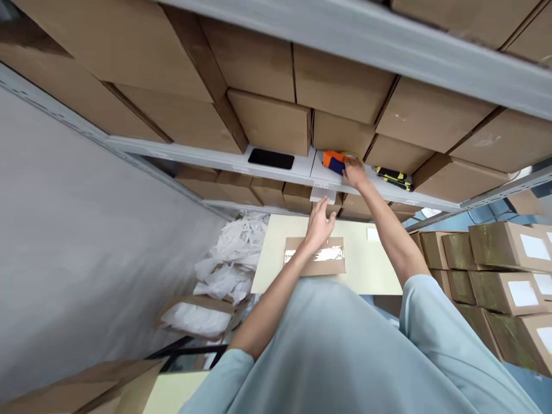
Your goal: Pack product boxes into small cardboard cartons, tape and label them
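Note:
My right hand (355, 172) reaches up to the grey shelf (241, 159) and rests on an orange and blue tape dispenser (334, 160) that lies there. My left hand (319, 223) hovers with fingers apart just above a small cardboard box (317, 257) sealed with clear tape. That box lies on a pale yellow table top (371, 270). A small white label (323, 194) hangs at the shelf edge just above my left fingers.
A black phone (271, 158) lies on the shelf to the left, a yellow and black cutter (393, 177) to the right. Cardboard boxes fill the shelves. Sealed labelled boxes (495, 270) are stacked at right. White plastic bags (233, 259) pile up left of the table.

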Action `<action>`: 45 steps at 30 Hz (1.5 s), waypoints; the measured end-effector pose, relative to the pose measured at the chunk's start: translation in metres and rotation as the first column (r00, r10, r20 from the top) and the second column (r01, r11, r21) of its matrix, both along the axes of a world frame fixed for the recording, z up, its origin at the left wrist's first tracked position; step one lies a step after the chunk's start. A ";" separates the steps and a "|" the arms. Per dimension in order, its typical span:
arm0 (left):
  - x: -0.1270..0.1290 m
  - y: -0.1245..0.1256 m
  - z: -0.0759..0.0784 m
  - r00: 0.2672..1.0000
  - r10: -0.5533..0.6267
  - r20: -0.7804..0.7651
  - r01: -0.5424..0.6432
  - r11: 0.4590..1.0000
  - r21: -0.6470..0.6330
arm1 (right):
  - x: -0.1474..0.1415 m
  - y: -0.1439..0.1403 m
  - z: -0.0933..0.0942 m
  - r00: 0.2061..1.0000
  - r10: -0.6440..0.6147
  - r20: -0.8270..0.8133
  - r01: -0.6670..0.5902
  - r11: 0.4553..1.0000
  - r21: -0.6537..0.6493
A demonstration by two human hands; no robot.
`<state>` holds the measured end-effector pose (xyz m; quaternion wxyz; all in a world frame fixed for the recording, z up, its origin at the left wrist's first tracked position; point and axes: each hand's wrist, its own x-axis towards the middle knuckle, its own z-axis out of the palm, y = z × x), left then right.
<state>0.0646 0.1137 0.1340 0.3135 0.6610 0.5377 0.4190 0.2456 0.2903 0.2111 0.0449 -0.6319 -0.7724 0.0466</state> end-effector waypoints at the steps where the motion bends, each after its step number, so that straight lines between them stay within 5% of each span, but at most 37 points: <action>1: -0.015 -0.012 -0.014 1.000 0.026 -0.004 -0.026 0.999 -0.036 | 0.004 -0.011 -0.009 0.999 0.013 -0.035 -0.010 0.997 0.079; 4: -0.065 -0.052 -0.063 0.983 0.179 -0.031 -0.182 0.967 -0.176 | 0.016 -0.080 -0.054 0.987 0.024 -0.157 0.009 0.979 0.205; 6: -0.093 -0.083 -0.095 0.945 0.315 -0.085 -0.326 0.895 -0.306 | 0.018 -0.151 -0.092 0.968 -0.024 -0.251 0.059 0.989 0.133; 8: -0.111 -0.112 -0.119 0.906 0.399 -0.139 -0.418 0.798 -0.434 | 0.014 -0.226 -0.126 0.923 -0.126 -0.364 0.119 0.992 -0.041; 10: -0.113 -0.136 -0.132 0.894 0.421 -0.151 -0.433 0.728 -0.532 | 0.004 -0.288 -0.155 0.854 -0.297 -0.428 0.180 0.939 -0.292; 13: -0.097 -0.153 -0.136 0.898 0.399 -0.184 -0.428 0.703 -0.568 | -0.013 -0.331 -0.187 0.771 -0.501 -0.393 0.255 0.809 -0.529; 18: -0.070 -0.142 -0.129 0.875 0.304 -0.378 -0.479 0.664 -0.574 | -0.018 -0.320 -0.211 0.706 -0.616 -0.349 0.331 0.724 -0.605; 21: -0.075 -0.131 -0.131 0.880 0.211 -0.425 -0.455 0.633 -0.626 | -0.007 -0.315 -0.215 0.679 -0.563 -0.471 0.233 0.773 -0.590; 24: -0.094 -0.127 -0.133 0.916 0.129 -0.379 -0.360 0.679 -0.640 | 0.004 -0.319 -0.217 0.694 -0.502 -0.517 0.177 0.814 -0.553; 29: -0.118 -0.122 -0.122 0.923 0.191 -0.333 -0.357 0.746 -0.562 | 0.007 -0.323 -0.214 0.685 -0.569 -0.455 0.416 0.818 -0.396; 33: -0.118 -0.109 -0.106 0.927 0.136 -0.348 -0.325 0.755 -0.570 | 0.002 -0.312 -0.205 0.672 -0.570 -0.473 0.441 0.821 -0.362; 39: -0.122 -0.079 -0.082 0.959 0.146 -0.243 -0.232 0.897 -0.377 | 0.003 -0.291 -0.176 0.647 -0.533 -0.545 0.478 0.841 -0.255; 42: -0.127 -0.073 -0.085 0.977 0.137 -0.165 -0.190 0.909 -0.371 | 0.002 -0.295 -0.171 0.638 -0.553 -0.536 0.499 0.827 -0.260; 45: -0.128 -0.080 -0.102 0.985 0.120 -0.127 -0.167 0.861 -0.480 | -0.007 -0.309 -0.179 0.628 -0.612 -0.482 0.529 0.789 -0.312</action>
